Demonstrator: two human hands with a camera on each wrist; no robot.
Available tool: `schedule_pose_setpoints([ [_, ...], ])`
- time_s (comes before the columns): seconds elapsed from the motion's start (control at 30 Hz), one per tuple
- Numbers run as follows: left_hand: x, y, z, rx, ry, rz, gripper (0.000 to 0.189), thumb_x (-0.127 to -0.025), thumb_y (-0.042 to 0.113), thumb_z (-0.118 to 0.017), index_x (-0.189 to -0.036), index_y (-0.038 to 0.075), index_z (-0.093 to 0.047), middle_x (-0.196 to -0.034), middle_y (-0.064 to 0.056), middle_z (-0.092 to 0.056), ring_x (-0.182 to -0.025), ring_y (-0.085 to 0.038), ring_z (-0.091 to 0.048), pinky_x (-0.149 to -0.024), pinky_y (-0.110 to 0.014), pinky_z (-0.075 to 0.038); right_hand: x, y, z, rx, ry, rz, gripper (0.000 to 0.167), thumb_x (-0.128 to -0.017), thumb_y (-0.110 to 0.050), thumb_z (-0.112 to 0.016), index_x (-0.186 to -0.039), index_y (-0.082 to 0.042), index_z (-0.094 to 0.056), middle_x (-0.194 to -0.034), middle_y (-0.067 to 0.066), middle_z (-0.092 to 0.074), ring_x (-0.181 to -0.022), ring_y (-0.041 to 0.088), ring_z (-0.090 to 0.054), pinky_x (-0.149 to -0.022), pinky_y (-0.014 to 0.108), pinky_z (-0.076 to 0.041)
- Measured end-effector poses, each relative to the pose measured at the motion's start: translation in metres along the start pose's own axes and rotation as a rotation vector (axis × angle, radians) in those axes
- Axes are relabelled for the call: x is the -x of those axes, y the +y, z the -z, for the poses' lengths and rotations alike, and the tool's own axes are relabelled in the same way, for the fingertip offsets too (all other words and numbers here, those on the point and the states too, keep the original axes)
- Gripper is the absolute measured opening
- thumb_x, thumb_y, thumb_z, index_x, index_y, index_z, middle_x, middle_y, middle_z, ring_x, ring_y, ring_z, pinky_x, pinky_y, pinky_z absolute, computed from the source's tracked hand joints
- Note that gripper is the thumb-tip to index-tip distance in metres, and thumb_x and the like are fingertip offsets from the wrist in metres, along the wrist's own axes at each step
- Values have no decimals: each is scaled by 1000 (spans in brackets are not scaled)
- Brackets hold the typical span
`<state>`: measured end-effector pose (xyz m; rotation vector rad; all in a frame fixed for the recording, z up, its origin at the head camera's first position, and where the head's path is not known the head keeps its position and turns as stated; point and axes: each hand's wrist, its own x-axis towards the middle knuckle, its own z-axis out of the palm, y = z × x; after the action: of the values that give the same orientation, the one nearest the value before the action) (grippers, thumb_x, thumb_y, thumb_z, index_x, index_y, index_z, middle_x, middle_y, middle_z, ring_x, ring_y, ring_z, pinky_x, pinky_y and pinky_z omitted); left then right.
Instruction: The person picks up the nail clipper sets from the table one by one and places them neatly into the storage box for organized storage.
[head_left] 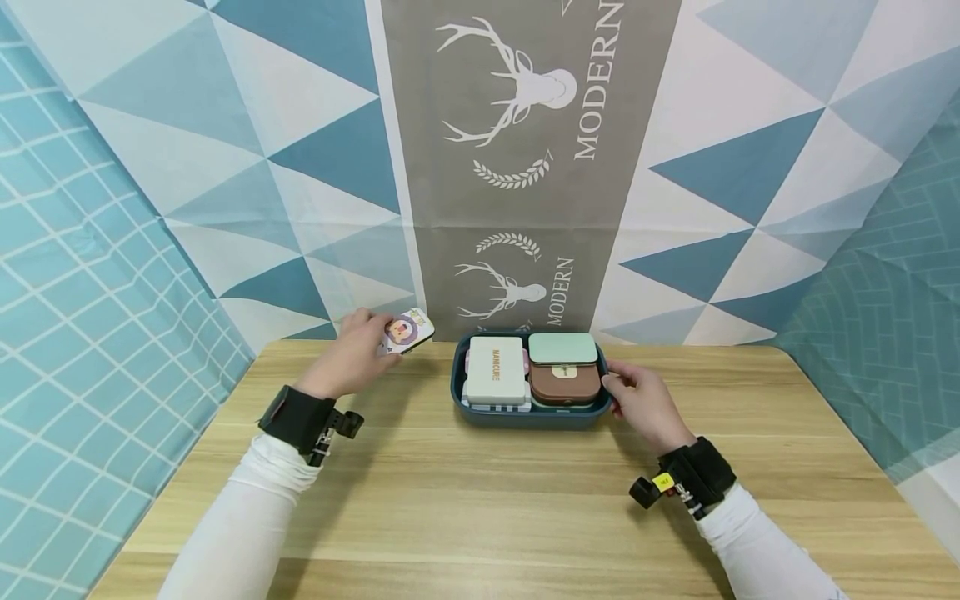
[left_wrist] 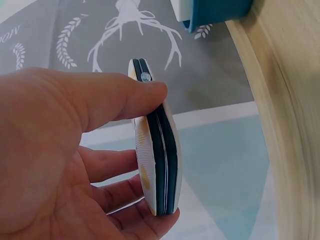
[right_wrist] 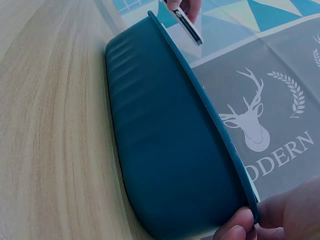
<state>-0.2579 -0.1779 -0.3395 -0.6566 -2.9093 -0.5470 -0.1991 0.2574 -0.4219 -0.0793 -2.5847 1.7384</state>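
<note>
My left hand [head_left: 351,357] pinches a small manicure case [head_left: 408,330] with a cartoon picture on its white face, raised over the table's back left. In the left wrist view the case [left_wrist: 167,155] is edge-on, dark-sided and closed, with a small clasp by my thumb. A blue plastic basket [head_left: 525,419] stands at the table's back. At its right end my right hand [head_left: 647,406] grips the rim, thumb and fingers on either side. Inside lie a white case [head_left: 496,371] lettered MANICURE, a mint-green case [head_left: 562,347] and a brown case [head_left: 566,387], over other partly hidden ones.
The wooden table [head_left: 480,517] reaches back to a patterned cloth [head_left: 330,150] of triangles and a grey deer-head panel. Tiled-pattern cloth [head_left: 90,333] hangs at the left, another [head_left: 892,308] at the right. The case in my left hand is left of the basket.
</note>
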Motion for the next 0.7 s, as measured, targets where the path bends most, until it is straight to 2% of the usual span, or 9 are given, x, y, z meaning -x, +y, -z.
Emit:
schedule_pose_setpoints([
  [0.33,-7,14,-1,-4,-9,-1,62,-98,15,-76,-147,-11,-50,-132,-28,-49,-116,-41,-44,-91,-51,-45,1,0,0,2,-1,9,43,-113,-12,-53,-152,6,-52,-95,15,-58,-72,21,-58,-61,32,-54],
  [0.7,-12,31,-1,7,2,-50,64,-96,15,-77,-147,-12,-50,-131,-27,-50,-117,-40,-43,-92,-49,-45,1,1,0,12,3,28,43,-112,-11,-53,-151,8,-53,-96,16,-59,-70,20,-59,-61,32,-54],
])
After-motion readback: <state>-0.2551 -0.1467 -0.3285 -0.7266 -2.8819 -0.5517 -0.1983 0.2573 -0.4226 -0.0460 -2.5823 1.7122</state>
